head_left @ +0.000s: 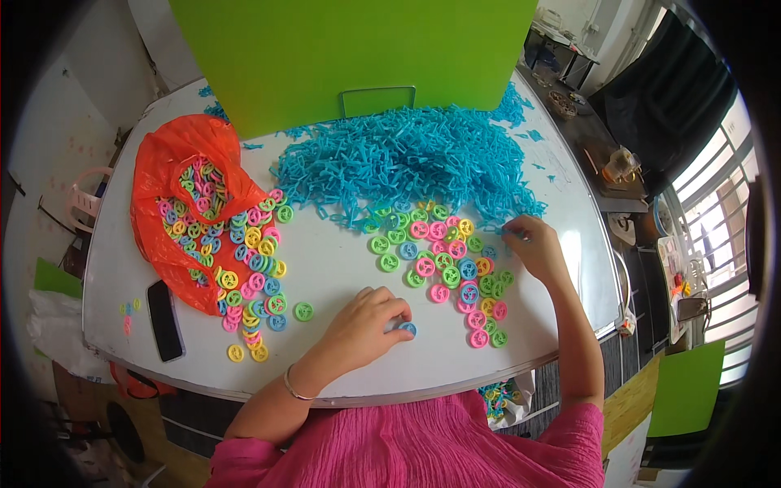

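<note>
Left hand (368, 319) is closed on one blue wheel disc (407, 328), fingertips pinching its rim. The disc lies flat on the white worktop (333, 268), face up; it is round, so no long axis to call. It sits just below the loose spread of discs (443, 260), toward the near edge.

Right hand (533, 244) is pinched on one short blue stick (512, 234) at the lower right fringe of the blue stick pile (407, 163). The stick's long axis runs roughly left-right; too small to tell more.

Counts:
- blue stick pile: one heap, too many sticks to count.
- loose spread below the pile: roughly thirty-odd discs in green, pink, yellow and blue; exact number unclear.
- orange plastic bag (175, 163) left of the pile: one, open, with discs spilling out toward the near edge.
- black phone (165, 320): one, just below the bag.
- green board (350, 49): one, upright behind the pile.
</note>
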`<state>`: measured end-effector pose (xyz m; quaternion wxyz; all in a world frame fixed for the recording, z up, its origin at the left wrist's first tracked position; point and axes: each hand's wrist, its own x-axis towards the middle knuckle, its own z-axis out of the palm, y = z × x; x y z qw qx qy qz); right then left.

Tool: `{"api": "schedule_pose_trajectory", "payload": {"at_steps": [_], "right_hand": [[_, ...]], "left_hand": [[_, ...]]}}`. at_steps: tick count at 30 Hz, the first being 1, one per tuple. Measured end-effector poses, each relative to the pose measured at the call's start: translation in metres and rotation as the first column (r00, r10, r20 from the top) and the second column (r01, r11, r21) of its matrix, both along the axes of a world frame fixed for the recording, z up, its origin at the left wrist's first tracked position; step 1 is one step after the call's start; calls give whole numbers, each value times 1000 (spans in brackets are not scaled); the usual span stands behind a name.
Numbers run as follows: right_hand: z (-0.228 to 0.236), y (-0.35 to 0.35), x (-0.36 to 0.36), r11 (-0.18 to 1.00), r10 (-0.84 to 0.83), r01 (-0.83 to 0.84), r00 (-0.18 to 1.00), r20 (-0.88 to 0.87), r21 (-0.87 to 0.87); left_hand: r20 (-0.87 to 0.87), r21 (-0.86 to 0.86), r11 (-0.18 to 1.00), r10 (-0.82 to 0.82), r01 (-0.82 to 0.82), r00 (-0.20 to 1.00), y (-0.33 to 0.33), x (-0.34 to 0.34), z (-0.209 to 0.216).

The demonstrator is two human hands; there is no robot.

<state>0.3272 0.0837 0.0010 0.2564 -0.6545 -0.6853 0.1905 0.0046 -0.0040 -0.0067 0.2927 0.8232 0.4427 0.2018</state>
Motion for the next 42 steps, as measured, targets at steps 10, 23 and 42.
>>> {"api": "schedule_pose_trajectory", "payload": {"at_steps": [10, 23, 42], "right_hand": [[9, -9, -51, 988, 94, -154, 708, -700, -24], [19, -58, -144, 827, 46, -513, 467, -883, -228], [-4, -70, -152, 938, 82, -329, 522, -849, -112]], "left_hand": [[594, -501, 852, 466, -151, 655, 13, 0, -8], [701, -704, 708, 684, 44, 202, 12, -3, 4], [750, -615, 781, 623, -111, 222, 5, 3, 1]]}}
